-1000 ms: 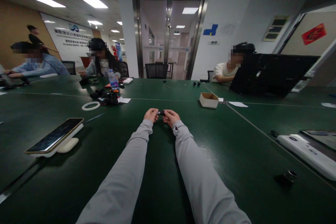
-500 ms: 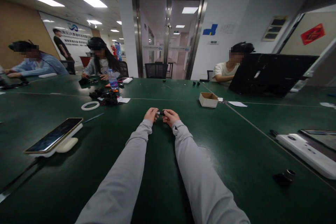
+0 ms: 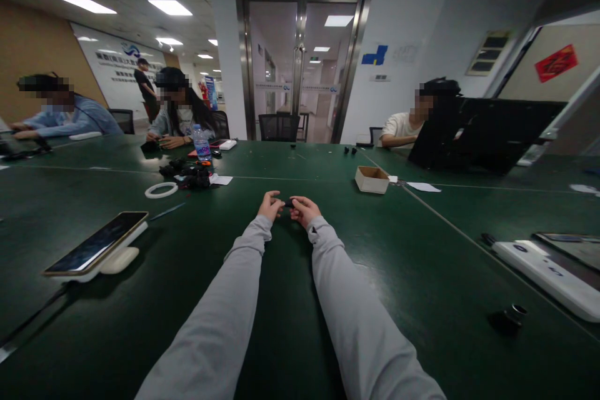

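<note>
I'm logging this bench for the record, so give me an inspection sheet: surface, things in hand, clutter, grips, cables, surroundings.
Surface: dark green tabletop, seams visible.
Things in hand: small black piece; too small to identify.
Clutter: smartphone and white ring at left; water bottle beyond; open box ahead, to the right.
Grips: right hand pinches the piece; left hand at its other end, index finger raised, hold unclear.
Cables: dark cable from under the smartphone to the left edge.
Surroundings: three seated people, one standing; glass doors; black monitor.
</note>
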Tool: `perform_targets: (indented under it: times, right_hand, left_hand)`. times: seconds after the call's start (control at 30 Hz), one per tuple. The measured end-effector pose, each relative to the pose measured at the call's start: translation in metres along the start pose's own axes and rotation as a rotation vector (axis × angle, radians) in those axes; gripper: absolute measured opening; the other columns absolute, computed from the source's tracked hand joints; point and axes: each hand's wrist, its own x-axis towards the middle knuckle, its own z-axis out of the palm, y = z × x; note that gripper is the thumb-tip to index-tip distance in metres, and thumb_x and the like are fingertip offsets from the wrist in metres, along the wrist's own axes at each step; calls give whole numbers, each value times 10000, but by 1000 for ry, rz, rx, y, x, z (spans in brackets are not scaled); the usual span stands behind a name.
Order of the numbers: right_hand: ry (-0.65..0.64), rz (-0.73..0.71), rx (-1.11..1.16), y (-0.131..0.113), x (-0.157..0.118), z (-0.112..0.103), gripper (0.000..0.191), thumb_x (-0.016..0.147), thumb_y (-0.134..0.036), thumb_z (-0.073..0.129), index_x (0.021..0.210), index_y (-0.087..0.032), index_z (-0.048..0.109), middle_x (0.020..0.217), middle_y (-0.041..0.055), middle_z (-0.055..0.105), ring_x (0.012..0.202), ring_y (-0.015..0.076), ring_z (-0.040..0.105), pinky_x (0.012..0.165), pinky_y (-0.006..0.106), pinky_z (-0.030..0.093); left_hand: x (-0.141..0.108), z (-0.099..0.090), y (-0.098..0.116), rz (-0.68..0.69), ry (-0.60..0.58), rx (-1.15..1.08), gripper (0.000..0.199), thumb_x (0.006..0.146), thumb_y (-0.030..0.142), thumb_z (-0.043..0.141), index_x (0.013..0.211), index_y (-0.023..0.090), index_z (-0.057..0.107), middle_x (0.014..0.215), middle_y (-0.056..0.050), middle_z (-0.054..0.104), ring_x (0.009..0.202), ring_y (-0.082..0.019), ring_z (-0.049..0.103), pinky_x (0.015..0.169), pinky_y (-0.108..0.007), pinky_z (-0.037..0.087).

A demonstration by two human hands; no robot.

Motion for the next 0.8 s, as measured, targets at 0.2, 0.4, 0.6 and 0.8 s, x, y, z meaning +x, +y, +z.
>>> perform_targets:
  times: [0.2, 0.4, 0.6, 0.8]
  right_hand:
    - [2, -9, -1, 1, 1, -1, 262, 613, -243, 685, 836, -154, 579, 451, -35, 541, 384, 69, 485, 384, 196, 432]
    - [19, -4, -12, 0, 0, 0, 245, 626, -240, 677, 839, -159, 584, 462, -30, 549, 394, 74, 500, 394, 200, 446]
    - [22, 2, -12, 0, 0, -1, 228, 637, -245, 673, 834, -167, 588, 468, -29, 550, 397, 77, 504, 397, 209, 452]
    - [35, -3, -22, 1, 1, -1, 242, 625, -243, 681, 835, -162, 592, 466, -32, 542, 391, 73, 495, 393, 207, 448]
  left_hand:
    - [2, 1, -3, -61, -36, 10, 268, 714, 246, 475, 968, 169, 516, 552, 44, 460, 396, -59, 393, 387, -173, 317]
    - [2, 1, -1, -98, -55, -6, 277, 719, 271, 472, 977, 177, 513, 566, 40, 471, 405, -56, 404, 383, -165, 298]
    - [-2, 1, 2, -18, -48, 11, 348, 634, 203, 585, 975, 181, 519, 603, 40, 489, 430, -48, 417, 386, -157, 298]
    - [-1, 2, 1, -25, -40, 12, 293, 675, 227, 546, 961, 167, 526, 568, 43, 481, 408, -49, 403, 374, -158, 291]
